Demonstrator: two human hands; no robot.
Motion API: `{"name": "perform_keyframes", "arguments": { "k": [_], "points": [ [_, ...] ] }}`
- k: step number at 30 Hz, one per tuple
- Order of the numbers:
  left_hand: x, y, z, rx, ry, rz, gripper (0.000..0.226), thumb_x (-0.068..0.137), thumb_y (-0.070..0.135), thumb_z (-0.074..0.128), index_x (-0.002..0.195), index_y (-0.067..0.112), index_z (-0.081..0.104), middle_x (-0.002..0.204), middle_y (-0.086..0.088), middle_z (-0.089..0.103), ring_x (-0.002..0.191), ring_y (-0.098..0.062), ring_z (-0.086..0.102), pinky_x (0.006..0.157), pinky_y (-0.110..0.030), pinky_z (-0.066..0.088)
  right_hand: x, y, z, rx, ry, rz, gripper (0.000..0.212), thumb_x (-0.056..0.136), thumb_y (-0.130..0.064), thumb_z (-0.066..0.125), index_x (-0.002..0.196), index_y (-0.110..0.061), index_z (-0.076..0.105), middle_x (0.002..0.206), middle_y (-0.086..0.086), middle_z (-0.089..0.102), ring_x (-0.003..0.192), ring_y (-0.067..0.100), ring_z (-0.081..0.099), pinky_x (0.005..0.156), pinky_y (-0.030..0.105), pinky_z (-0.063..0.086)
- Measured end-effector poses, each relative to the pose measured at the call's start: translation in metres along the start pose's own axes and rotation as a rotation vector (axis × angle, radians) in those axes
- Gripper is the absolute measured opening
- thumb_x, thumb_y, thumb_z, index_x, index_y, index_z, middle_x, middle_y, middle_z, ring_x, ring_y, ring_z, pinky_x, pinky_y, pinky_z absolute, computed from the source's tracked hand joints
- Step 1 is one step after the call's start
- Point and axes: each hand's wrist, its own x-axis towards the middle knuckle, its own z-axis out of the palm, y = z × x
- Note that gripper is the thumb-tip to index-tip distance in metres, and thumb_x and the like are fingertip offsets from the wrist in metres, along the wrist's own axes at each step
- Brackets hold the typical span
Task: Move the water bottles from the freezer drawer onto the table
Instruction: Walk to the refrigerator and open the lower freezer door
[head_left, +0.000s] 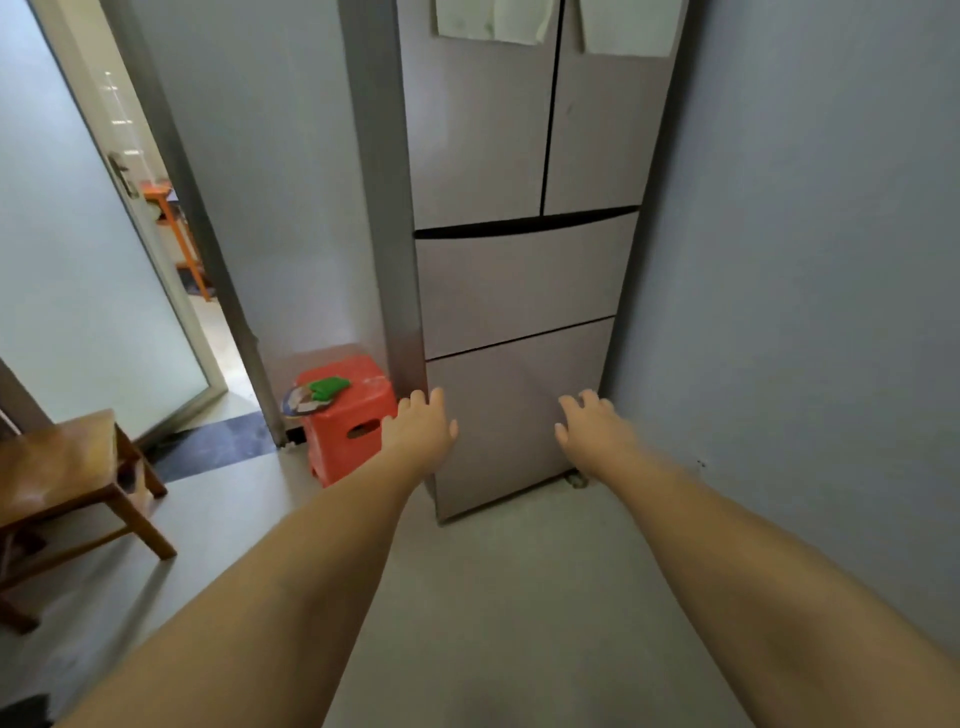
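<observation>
Two bare forearms reach forward from the near edge, the left hand (422, 427) and right hand (592, 427) empty, fingers loosely spread, in front of the bottom freezer drawer (511, 415) of the grey refrigerator (519, 280). Every drawer and door is shut, so no water bottles show. Just left of the refrigerator stands a red plastic stool (345, 415) with a green item (328, 387) on top. At near left sits a wooden stool (67, 478); beyond it a glass door (78, 260) stands open.
</observation>
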Motion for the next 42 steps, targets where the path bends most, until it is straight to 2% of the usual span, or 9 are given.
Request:
{"name": "perform_keyframes", "arguments": {
  "k": [7, 19, 23, 26, 28, 30, 33, 37, 42],
  "points": [
    [0.139, 0.014, 0.011, 0.025, -0.023, 0.005, 0.051, 0.097, 0.036, 0.040, 0.142, 0.013, 0.030, 0.136, -0.014, 0.041, 0.127, -0.033, 0.041, 0.097, -0.046, 0.039, 0.146, 0.015, 0.005, -0.020, -0.022, -0.018, 0.042, 0.101, -0.032, 0.037, 0.139, -0.013, 0.037, 0.141, 0.014, 0.036, 0.126, 0.032, 0.040, 0.093, 0.043, 0.044],
    [0.347, -0.013, 0.010, -0.168, 0.003, -0.260, 0.051, 0.097, 0.037, 0.042, 0.140, 0.011, 0.032, 0.138, -0.016, 0.042, 0.128, -0.036, 0.040, 0.100, -0.050, 0.042, 0.399, -0.007, -0.023, -0.038, -0.020, -0.226, 0.045, 0.103, -0.032, 0.034, 0.143, -0.012, 0.033, 0.141, 0.014, 0.036, 0.126, 0.032, 0.039, 0.092, 0.043, 0.045],
    [0.408, -0.029, 0.013, -0.319, 0.011, -0.356, 0.059, 0.097, 0.037, 0.045, 0.143, 0.004, 0.029, 0.142, -0.020, 0.040, 0.132, -0.038, 0.040, 0.105, -0.047, 0.038, 0.463, -0.044, -0.019, -0.017, 0.050, -0.323, 0.053, 0.102, -0.032, 0.036, 0.148, -0.008, 0.026, 0.150, 0.012, 0.032, 0.138, 0.028, 0.031, 0.105, 0.041, 0.036],
    [0.446, -0.039, 0.015, -0.500, 0.038, -0.363, 0.068, 0.094, 0.042, 0.051, 0.145, 0.003, 0.029, 0.143, -0.020, 0.041, 0.131, -0.039, 0.042, 0.108, -0.046, 0.038, 0.493, -0.063, -0.018, 0.011, 0.100, -0.375, 0.062, 0.102, -0.032, 0.036, 0.153, -0.008, 0.012, 0.160, 0.007, 0.016, 0.149, 0.022, 0.013, 0.121, 0.038, 0.015],
    [0.473, -0.051, 0.019, -0.626, 0.060, -0.364, 0.080, 0.083, 0.059, 0.053, 0.143, 0.008, 0.034, 0.139, -0.017, 0.048, 0.126, -0.038, 0.049, 0.103, -0.049, 0.044, 0.514, -0.072, -0.015, -0.012, 0.111, -0.386, 0.064, 0.101, -0.033, 0.037, 0.154, -0.009, 0.009, 0.161, 0.007, 0.012, 0.150, 0.020, 0.007, 0.123, 0.040, 0.006],
    [0.494, -0.061, 0.021, -0.715, 0.077, -0.370, 0.087, 0.074, 0.070, 0.051, 0.138, 0.011, 0.039, 0.132, -0.014, 0.054, 0.118, -0.036, 0.056, 0.095, -0.050, 0.050, 0.531, -0.078, -0.011, -0.035, 0.134, -0.389, 0.063, 0.101, -0.033, 0.039, 0.153, -0.008, 0.015, 0.158, 0.009, 0.020, 0.148, 0.023, 0.014, 0.122, 0.043, 0.004],
    [0.502, -0.062, 0.019, -0.781, 0.112, -0.360, 0.062, 0.085, 0.053, 0.060, 0.127, 0.010, 0.046, 0.124, -0.010, 0.061, 0.114, -0.031, 0.059, 0.096, -0.046, 0.050, 0.543, -0.077, -0.004, -0.011, 0.228, -0.406, 0.056, 0.097, -0.029, 0.047, 0.146, -0.007, 0.033, 0.142, 0.011, 0.041, 0.137, 0.028, 0.034, 0.120, 0.047, 0.010],
    [0.505, -0.065, 0.027, -0.781, 0.165, -0.317, 0.054, 0.085, 0.048, 0.063, 0.121, 0.010, 0.050, 0.118, -0.010, 0.063, 0.110, -0.027, 0.061, 0.094, -0.041, 0.050, 0.545, -0.074, 0.007, 0.042, 0.325, -0.428, 0.052, 0.084, -0.016, 0.062, 0.133, -0.001, 0.051, 0.125, 0.017, 0.056, 0.123, 0.035, 0.051, 0.115, 0.053, 0.023],
    [0.490, -0.057, 0.024, -0.766, 0.185, -0.307, 0.055, 0.086, 0.047, 0.062, 0.122, 0.008, 0.048, 0.121, -0.013, 0.062, 0.111, -0.031, 0.060, 0.094, -0.043, 0.050, 0.530, -0.072, -0.001, 0.084, 0.286, -0.431, 0.058, 0.090, -0.014, 0.054, 0.145, -0.006, 0.036, 0.144, 0.012, 0.041, 0.140, 0.028, 0.033, 0.120, 0.047, 0.008]
  ]
}}
